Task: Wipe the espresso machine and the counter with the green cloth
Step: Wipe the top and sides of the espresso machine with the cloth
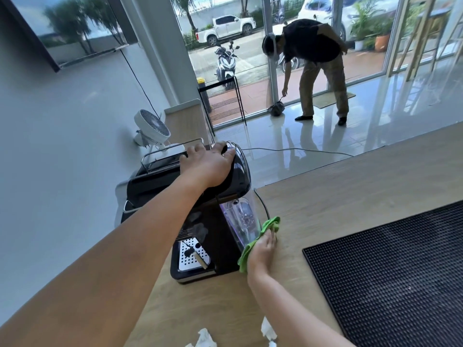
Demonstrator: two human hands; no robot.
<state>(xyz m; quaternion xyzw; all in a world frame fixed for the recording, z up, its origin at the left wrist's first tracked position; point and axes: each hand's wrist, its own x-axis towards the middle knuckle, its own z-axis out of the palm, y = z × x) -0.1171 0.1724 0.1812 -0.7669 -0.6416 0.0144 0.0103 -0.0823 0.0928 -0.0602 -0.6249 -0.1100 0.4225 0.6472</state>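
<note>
A long light wooden counter runs from the near left to the far right. A black ribbed rubber bar mat lies on its right part. Left of the mat stands a black espresso machine with a clear water tank and a perforated steel drip tray, tilted toward the left. The left hand lies flat on the machine's top, fingers spread over the far edge, gripping it. The right hand presses palm-down, fingers together, on a crumpled bright green cloth that rests on the counter, touching the base of the tank. Crumpled white tissues lie at the near edge.
</note>
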